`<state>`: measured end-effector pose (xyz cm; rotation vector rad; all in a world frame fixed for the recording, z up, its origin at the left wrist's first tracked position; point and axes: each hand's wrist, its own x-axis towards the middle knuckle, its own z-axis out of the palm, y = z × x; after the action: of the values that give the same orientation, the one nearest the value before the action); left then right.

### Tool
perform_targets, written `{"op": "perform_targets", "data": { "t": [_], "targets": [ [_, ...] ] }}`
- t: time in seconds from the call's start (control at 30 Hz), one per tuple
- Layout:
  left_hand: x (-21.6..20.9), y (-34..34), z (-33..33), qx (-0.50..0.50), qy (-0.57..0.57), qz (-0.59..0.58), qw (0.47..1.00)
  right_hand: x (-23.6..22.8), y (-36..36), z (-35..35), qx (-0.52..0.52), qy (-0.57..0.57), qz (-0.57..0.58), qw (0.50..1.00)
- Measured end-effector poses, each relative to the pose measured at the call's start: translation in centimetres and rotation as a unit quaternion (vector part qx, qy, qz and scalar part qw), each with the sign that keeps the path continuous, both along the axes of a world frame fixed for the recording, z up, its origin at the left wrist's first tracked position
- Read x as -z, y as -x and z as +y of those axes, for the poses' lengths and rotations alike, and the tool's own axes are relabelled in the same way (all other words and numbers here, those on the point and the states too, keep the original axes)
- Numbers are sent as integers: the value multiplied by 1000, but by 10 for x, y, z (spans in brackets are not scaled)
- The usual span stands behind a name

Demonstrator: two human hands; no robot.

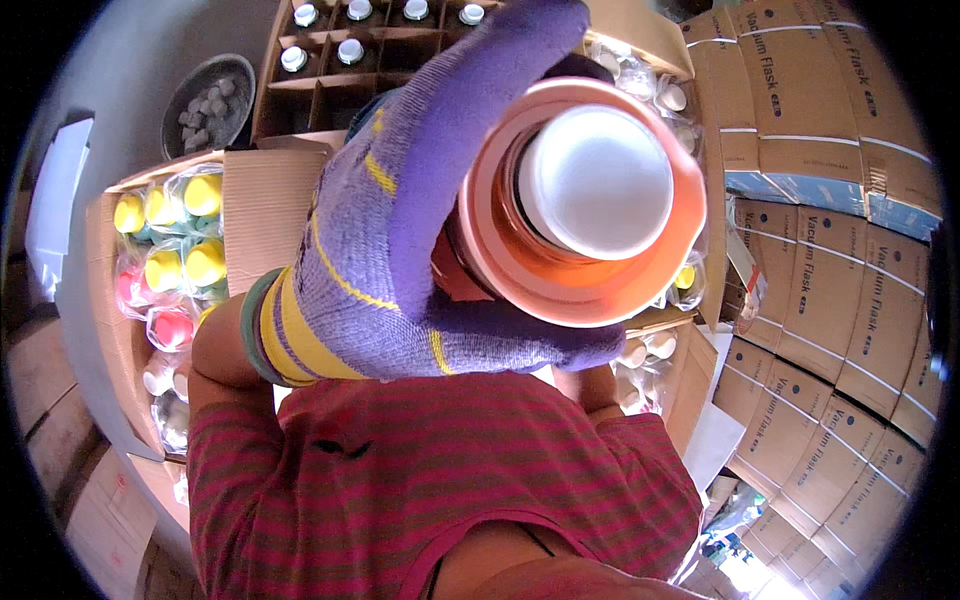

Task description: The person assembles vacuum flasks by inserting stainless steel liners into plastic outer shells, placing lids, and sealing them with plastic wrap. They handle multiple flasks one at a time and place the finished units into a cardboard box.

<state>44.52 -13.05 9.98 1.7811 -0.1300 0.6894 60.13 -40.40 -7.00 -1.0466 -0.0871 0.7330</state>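
Close up in the middle, my left hand (400, 215), in a purple knitted glove with yellow stripes, grips an orange-pink flask (480, 270). Its fingers curve over the far side and its thumb lies along the near side. A round white cap (597, 182) sits inside the flask's wide rim, facing up. My right forearm (590, 388) shows just below the flask. The right hand itself is hidden behind it, so its fingers and grip cannot be made out.
An open carton (240, 205) of wrapped flasks with yellow and red caps stands at left. Behind is a divided carton (325, 105) with white-capped bottles. A black basin (240, 75) of grey lumps sits far left. Stacked, strapped cartons (800, 290) line the right side.
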Motion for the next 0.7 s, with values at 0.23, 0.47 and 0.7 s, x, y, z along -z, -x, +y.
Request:
{"op": "perform_targets", "data": {
  "t": [0.23,0.47,0.7],
  "targets": [
    [-13,-17,5,13,4,-16,1000,3,-14,47,-29,-6,-28,999],
    [-20,-13,7,24,-6,-15,1000,3,-16,76,-46,-14,-40,998],
    [-26,-12,10,36,-11,-14,999,3,-1,70,-53,-17,-37,998]
  ]
}}
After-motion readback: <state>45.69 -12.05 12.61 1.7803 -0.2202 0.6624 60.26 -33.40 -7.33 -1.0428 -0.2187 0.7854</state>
